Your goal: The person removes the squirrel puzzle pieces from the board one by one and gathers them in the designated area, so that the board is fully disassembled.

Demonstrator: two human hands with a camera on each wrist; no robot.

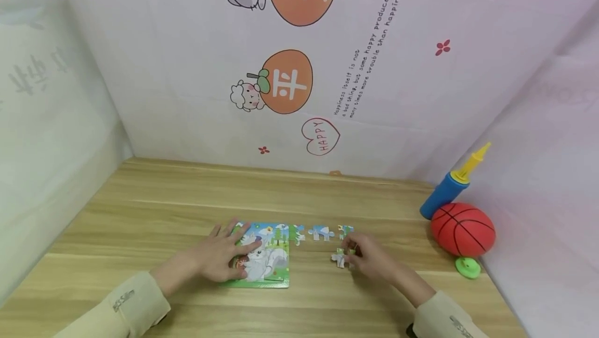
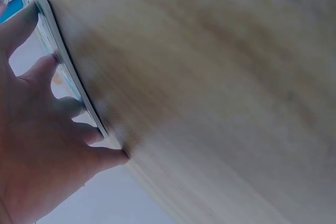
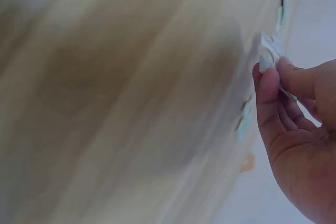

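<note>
A partly built jigsaw puzzle point(image 1: 269, 255) with a white animal picture lies on the wooden table point(image 1: 187, 197). My left hand point(image 1: 224, 257) rests flat on its left part, fingers spread; the left wrist view shows those fingers point(image 2: 47, 66) against the puzzle's edge point(image 2: 63, 61). My right hand point(image 1: 362, 256) pinches a loose puzzle piece point(image 1: 339, 259) to the puzzle's right; the right wrist view shows the piece point(image 3: 272, 52) between thumb and fingertips. Three more loose pieces point(image 1: 321, 232) lie in a row just behind.
At the table's right edge stand a red basketball point(image 1: 463, 229), a blue and yellow pump point(image 1: 449, 187) and a small green cap point(image 1: 467, 268). Printed cloth walls point(image 1: 299, 67) enclose the table on three sides.
</note>
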